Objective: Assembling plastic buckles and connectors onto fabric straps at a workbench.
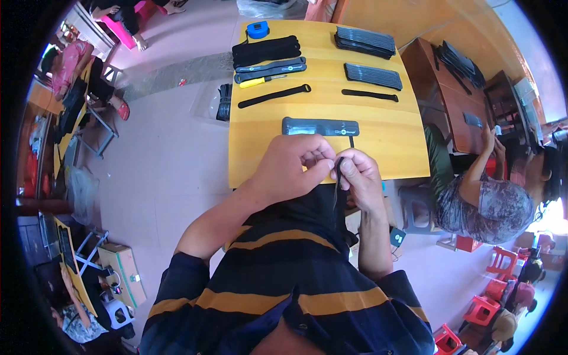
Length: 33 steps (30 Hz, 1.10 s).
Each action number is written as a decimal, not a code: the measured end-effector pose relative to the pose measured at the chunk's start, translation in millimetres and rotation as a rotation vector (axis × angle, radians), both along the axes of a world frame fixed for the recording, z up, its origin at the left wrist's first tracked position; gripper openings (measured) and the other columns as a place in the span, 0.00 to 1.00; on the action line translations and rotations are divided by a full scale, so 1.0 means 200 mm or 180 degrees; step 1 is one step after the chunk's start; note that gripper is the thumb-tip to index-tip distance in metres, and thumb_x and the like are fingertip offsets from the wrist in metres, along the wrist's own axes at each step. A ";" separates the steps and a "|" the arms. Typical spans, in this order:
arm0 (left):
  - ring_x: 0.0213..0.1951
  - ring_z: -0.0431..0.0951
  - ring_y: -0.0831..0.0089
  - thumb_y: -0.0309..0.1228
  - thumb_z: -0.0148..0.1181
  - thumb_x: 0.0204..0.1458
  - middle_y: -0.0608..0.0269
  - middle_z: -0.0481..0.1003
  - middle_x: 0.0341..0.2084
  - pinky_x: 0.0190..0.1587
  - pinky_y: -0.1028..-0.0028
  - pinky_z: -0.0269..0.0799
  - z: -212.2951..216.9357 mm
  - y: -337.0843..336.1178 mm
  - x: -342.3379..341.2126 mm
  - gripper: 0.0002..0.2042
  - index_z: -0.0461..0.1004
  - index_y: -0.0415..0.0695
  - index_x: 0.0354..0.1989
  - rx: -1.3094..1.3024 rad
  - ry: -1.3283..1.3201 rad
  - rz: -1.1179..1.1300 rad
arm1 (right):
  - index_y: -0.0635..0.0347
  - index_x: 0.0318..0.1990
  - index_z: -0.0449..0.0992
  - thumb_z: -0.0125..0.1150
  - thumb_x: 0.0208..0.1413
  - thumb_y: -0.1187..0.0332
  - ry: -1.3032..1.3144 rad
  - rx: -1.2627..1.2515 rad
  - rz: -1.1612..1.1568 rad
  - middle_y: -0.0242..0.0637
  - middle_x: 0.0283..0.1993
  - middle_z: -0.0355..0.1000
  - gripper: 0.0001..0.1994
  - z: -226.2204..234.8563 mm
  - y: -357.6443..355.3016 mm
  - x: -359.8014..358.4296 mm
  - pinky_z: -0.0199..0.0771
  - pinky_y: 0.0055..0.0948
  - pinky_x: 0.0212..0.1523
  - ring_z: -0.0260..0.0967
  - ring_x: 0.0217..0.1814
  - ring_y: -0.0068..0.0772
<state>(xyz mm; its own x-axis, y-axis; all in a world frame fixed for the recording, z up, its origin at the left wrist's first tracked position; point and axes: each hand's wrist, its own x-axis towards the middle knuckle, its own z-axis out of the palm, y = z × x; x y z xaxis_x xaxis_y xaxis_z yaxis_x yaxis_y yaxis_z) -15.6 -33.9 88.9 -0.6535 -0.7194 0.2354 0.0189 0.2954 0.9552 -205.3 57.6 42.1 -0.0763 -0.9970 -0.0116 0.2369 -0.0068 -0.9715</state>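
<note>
A thin black strap (339, 173) hangs between my two hands at the near edge of the yellow table (384, 136). My right hand (362, 177) is closed, pinching it between thumb and fingers. My left hand (293, 167) is closed too, its thumb and index fingertip meeting at the strap's upper part; its other fingers are curled. Just beyond my hands lies a flat black bundle of straps (319, 126) with pale print. Farther off, a single black strap with a loop end (274, 96) lies left and another black strap (370, 95) right.
At the table's far left sit stacked black straps (266, 52), a yellow-handled screwdriver (253, 83) and a blue tape measure (258, 29). Strap stacks (364, 42) lie far right. Another person (491, 204) sits at a brown table (452, 100) to the right; others sit left.
</note>
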 end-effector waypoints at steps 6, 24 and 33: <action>0.22 0.76 0.84 0.23 0.66 0.52 0.67 0.79 0.20 0.27 0.80 0.71 -0.02 -0.01 0.02 0.03 0.80 0.39 0.34 -0.0263 -0.0236 0.0092 | 0.59 0.41 0.78 0.58 0.71 0.58 0.0219 0.0181 0.0285 0.28 0.31 0.77 0.13 0.01 -0.03 0.00 0.61 0.16 0.27 0.60 0.25 0.13; 0.23 0.73 0.87 0.23 0.66 0.51 0.71 0.77 0.20 0.26 0.81 0.68 -0.05 -0.03 0.04 0.02 0.80 0.39 0.31 0.0304 -0.0456 -0.0207 | 0.58 0.37 0.78 0.59 0.71 0.58 0.0724 0.0277 0.0435 0.22 0.28 0.74 0.14 0.03 -0.04 0.00 0.57 0.17 0.26 0.57 0.25 0.11; 0.22 0.68 0.88 0.20 0.61 0.49 0.75 0.70 0.18 0.24 0.80 0.63 -0.16 -0.06 0.03 0.01 0.76 0.39 0.28 0.0697 -0.0414 -0.0355 | 0.63 0.35 0.78 0.61 0.70 0.64 0.1094 0.0373 0.0273 0.21 0.25 0.65 0.12 0.05 -0.05 0.04 0.61 0.22 0.30 0.58 0.29 0.14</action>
<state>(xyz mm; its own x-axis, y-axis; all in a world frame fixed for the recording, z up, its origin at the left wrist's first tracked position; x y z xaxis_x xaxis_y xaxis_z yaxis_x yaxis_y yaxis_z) -9.1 -45.0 56.1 -0.7461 -0.6658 -0.0090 -0.0874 0.0845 0.9926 -197.7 48.1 51.9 -0.0118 -0.9934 -0.1142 -0.1085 0.1148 -0.9874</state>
